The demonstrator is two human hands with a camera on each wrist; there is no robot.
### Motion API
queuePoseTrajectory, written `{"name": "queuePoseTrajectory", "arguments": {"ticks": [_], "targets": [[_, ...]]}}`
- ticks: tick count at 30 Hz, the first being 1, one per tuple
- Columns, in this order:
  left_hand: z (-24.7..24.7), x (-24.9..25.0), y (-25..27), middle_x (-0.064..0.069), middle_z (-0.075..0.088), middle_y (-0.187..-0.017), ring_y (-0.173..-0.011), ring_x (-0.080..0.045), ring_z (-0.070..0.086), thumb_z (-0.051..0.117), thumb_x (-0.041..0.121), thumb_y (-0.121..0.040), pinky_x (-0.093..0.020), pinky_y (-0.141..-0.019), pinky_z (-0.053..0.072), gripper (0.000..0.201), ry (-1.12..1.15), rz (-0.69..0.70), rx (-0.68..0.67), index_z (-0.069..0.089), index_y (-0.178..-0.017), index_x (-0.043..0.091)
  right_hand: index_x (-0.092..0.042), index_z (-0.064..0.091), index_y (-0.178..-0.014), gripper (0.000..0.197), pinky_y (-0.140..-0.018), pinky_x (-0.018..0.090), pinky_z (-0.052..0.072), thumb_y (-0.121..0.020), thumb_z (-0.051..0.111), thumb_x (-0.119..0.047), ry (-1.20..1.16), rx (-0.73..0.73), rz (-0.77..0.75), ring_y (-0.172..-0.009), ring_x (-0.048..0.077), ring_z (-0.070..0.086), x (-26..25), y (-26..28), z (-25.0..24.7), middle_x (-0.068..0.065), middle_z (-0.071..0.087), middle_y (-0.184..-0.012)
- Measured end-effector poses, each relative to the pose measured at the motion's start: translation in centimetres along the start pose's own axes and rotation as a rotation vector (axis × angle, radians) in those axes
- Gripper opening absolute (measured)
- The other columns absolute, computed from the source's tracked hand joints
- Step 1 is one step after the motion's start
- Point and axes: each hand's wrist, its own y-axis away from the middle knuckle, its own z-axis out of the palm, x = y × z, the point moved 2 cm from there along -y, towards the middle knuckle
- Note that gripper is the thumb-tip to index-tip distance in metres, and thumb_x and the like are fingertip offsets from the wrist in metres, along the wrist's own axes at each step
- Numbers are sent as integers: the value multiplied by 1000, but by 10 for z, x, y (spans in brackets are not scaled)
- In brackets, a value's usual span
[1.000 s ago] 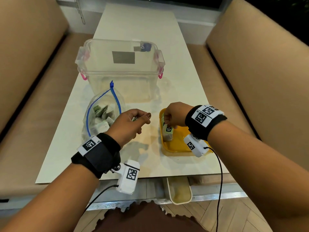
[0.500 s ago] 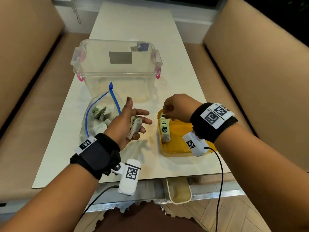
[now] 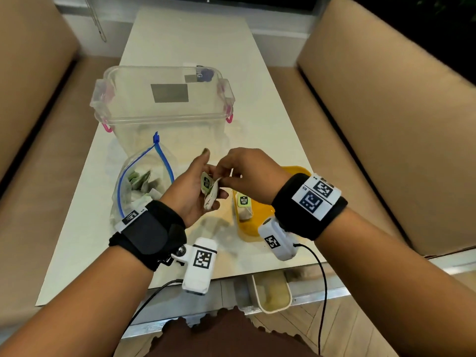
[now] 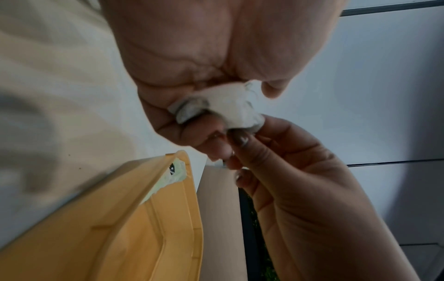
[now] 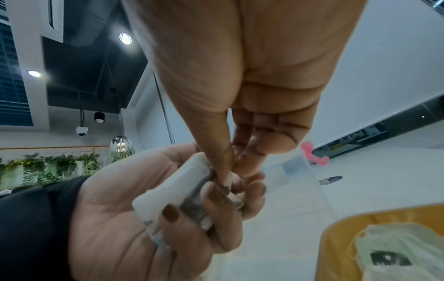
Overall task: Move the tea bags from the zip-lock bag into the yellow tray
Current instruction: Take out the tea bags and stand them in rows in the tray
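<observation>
My left hand (image 3: 206, 177) is palm-up above the table between the zip-lock bag (image 3: 139, 186) and the yellow tray (image 3: 251, 228). Its curled fingers hold two tea bags (image 3: 210, 193), one with a green tag. My right hand (image 3: 223, 174) reaches over from the right, and its thumb and forefinger pinch the top of one tea bag (image 5: 225, 182). The left wrist view shows the held tea bags (image 4: 230, 106) above the tray's rim (image 4: 134, 209). One tea bag (image 3: 244, 207) lies in the tray. Several more are inside the open blue-edged zip-lock bag.
A clear lidded plastic box (image 3: 164, 104) with pink latches stands behind the zip-lock bag on the white table (image 3: 270, 130). Tan bench seats run along both sides. A small cream container (image 3: 273, 295) hangs below the table's near edge.
My left hand opened from a fist and turned palm-up, showing the tea bags. My right hand let go of a tea bag in the tray and moved left to pinch one in the left hand.
</observation>
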Motion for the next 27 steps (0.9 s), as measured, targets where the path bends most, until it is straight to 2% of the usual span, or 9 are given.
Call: {"name": "queuePoseTrajectory", "arguments": {"ticks": [2,5,8,10,13,17,20,23,27], "targets": [[0,-2,1,-5,60,-74,-58,-15,53,43,50,-95,-22,-44,36,40,-34,-11,-16,59,-88,14,-18,73,-97,15,-72,26,46,-85,64,-16,-41,59,-2,-77,15,59,4,3,-8,-7,58,-84],[1,-6,2,-3,59,-76,-56,-12,48,48,35,-96,-19,-43,33,27,-86,-1,-26,61,-90,12,-20,74,-97,14,-65,15,41,-86,65,-17,-78,135,21,-67,9,55,16,7,-19,-8,59,-84],[3,-7,3,-10,53,-80,-55,-12,45,57,17,-92,-18,-41,31,8,-97,50,-21,61,-87,11,-22,74,-98,19,-62,9,41,-87,63,-11,-101,166,31,-62,5,58,27,12,-21,-9,62,-86],[3,-6,3,-7,54,-74,-54,-10,43,59,11,-90,-18,-42,29,7,-154,114,-5,62,-84,12,-22,72,-100,24,-60,6,42,-88,58,-7,-168,160,57,-60,4,62,33,14,-21,-14,63,-85],[2,-3,2,-2,54,-70,-52,-9,42,63,9,-89,-20,-45,30,9,-312,212,68,63,-82,15,-18,68,-107,23,-59,7,44,-93,52,-8,-344,157,116,-64,8,68,37,18,-21,-13,68,-87],[1,-2,1,1,56,-71,-53,-6,44,71,14,-84,-23,-49,34,9,-469,309,116,67,-80,21,-9,68,-103,15,-57,8,46,-89,64,-13,-409,111,139,-63,6,66,37,19,-20,0,71,-80],[3,-3,2,4,56,-72,-54,-3,45,72,19,-82,-21,-49,35,7,-502,348,103,69,-86,24,-7,70,-97,11,-60,9,48,-88,65,-9,-402,137,126,-60,1,62,38,21,-23,-7,67,-70],[2,-5,1,7,56,-70,-54,-1,46,69,19,-85,-20,-50,37,5,-517,387,122,71,-90,21,-10,71,-98,12,-65,14,51,-89,63,-10,-390,148,122,-65,4,64,40,24,-28,-7,68,-73],[4,-6,1,22,65,-76,-63,7,50,74,14,-81,-7,-55,38,20,-561,425,104,72,-98,22,-16,72,-99,16,-64,11,48,-91,59,-9,-327,133,100,-64,3,62,35,28,-34,-13,66,-73]]}}
